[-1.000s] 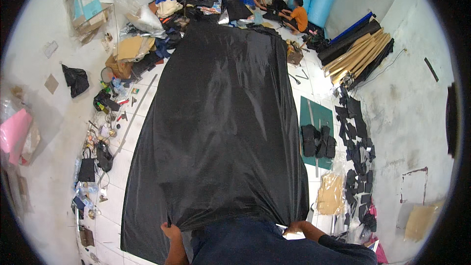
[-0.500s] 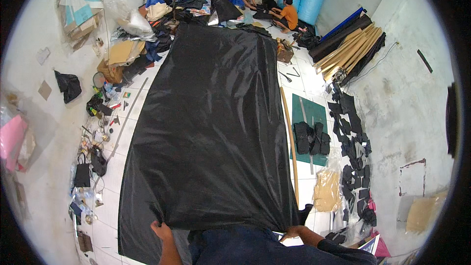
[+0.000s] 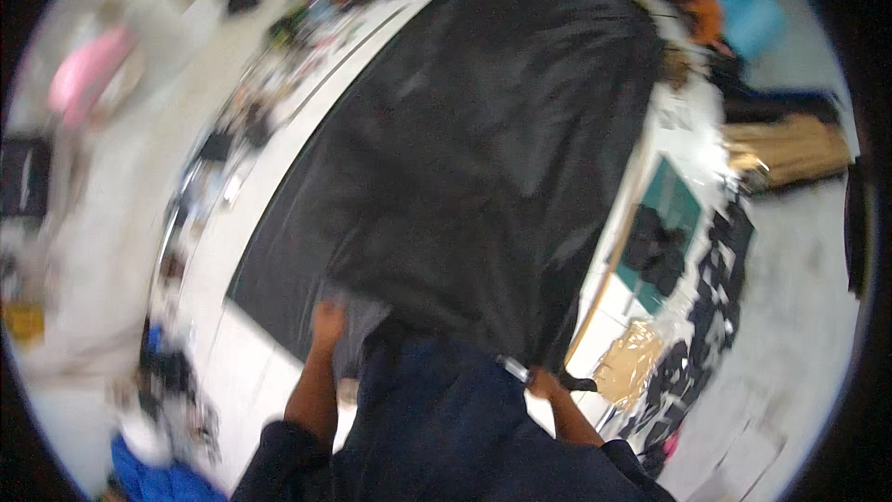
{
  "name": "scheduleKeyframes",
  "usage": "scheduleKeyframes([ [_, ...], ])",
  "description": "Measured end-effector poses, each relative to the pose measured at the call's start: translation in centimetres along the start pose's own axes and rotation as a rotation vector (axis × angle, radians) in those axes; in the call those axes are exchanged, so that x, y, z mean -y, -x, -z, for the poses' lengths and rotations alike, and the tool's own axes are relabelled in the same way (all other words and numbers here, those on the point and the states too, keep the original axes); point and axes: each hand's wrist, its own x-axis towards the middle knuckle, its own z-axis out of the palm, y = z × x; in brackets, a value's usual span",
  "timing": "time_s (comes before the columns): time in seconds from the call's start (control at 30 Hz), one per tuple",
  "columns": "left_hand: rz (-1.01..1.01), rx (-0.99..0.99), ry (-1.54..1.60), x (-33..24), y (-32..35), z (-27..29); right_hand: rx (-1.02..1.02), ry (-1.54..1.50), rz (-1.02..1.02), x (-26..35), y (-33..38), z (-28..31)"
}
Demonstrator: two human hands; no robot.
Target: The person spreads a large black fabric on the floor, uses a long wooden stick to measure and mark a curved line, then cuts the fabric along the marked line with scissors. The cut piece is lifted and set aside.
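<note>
White floor tiles (image 3: 246, 358) flank black fabric (image 3: 465, 158) in the head view, which is blurred; the fabric lies stretched out ahead of the person. At its near edge is the left hand (image 3: 327, 323), too smeared to tell whether it pinches the cloth. The right hand (image 3: 543, 382) is curled around a slim pale object (image 3: 514, 369) by the fabric's near right corner. Rightward, dark bundles (image 3: 655, 246) rest on a green mat (image 3: 681, 193).

Counted here are two hands at lower centre, one left hand (image 3: 327, 321) and one right hand (image 3: 544, 383), one black fabric sheet (image 3: 465, 158) mid-frame, plus, at right, one green cutting mat (image 3: 683, 193) and one wooden pole (image 3: 596, 296).
</note>
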Motion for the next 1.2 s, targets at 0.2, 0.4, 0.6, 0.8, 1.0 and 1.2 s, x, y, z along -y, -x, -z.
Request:
scheduleKeyframes([
  [0.2, 0.875, 0.258, 1.113, -8.0, 11.0, -2.6, -0.388, -0.146, 0.173, 3.9, -1.1, 1.4],
  [0.4, 0.795, 0.306, 1.091, -7.8, 21.3, -5.1, -0.488, -0.022, 0.285, 10.3, -5.3, 5.2],
  [0.6, 0.513, 0.235, 0.832, -2.2, 18.5, 1.2, -0.409, -0.04, 0.154, 16.3, -4.8, 7.0],
  [0.8, 0.672, 0.142, 1.326, 5.3, 14.3, 3.2, -0.259, 0.017, 0.071, 19.1, -4.6, -0.4],
  [1.0, 0.478, 0.212, 1.137, 12.2, 9.0, 4.9, -0.307, -0.035, -0.093, 20.5, -3.3, -12.1],
  [1.2, 0.503, 0.377, 1.006, 24.1, 8.4, 1.9, -0.442, -0.016, -0.252, 24.9, 0.9, -20.6],
])
